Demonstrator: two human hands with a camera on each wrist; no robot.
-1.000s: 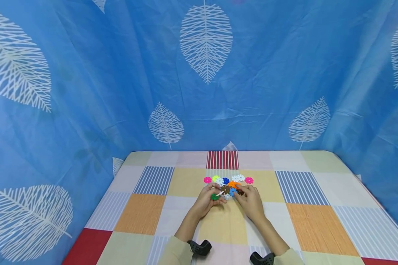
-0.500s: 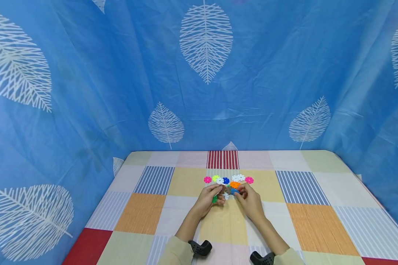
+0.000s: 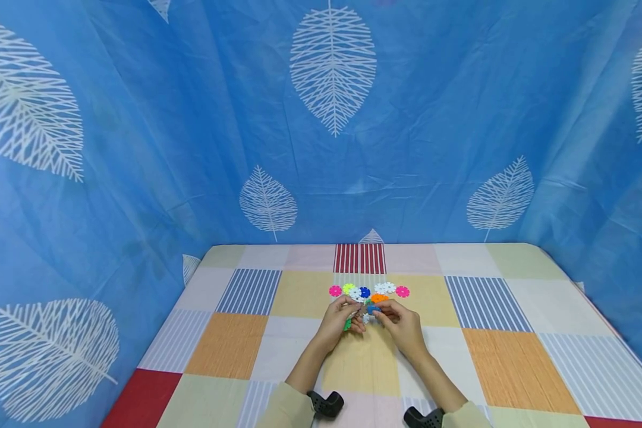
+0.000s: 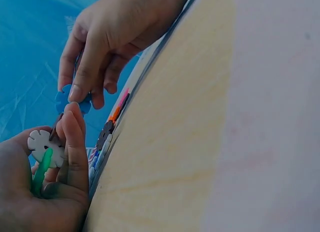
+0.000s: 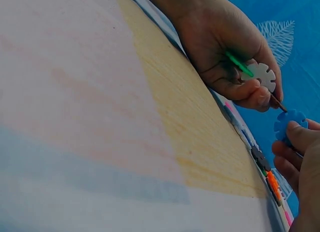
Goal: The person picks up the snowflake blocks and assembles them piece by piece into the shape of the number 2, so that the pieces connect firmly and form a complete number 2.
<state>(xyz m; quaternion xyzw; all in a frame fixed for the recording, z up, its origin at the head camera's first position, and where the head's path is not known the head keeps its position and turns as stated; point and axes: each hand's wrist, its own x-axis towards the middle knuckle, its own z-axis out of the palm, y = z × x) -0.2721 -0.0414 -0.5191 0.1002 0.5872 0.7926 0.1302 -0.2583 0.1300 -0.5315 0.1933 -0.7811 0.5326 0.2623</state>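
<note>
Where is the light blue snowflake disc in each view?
Head: light blue disc centre, between the hands.
Left wrist: upper left, pinched by the right hand.
Right wrist: right edge, above the thumb.
Shared landmark: white disc in the left hand.

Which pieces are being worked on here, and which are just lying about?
In hand:
left hand holds joined white disc, green disc and brown disc;
right hand pinches blue disc.

Lying about:
pink discs;
orange disc;
tablecloth.
</note>
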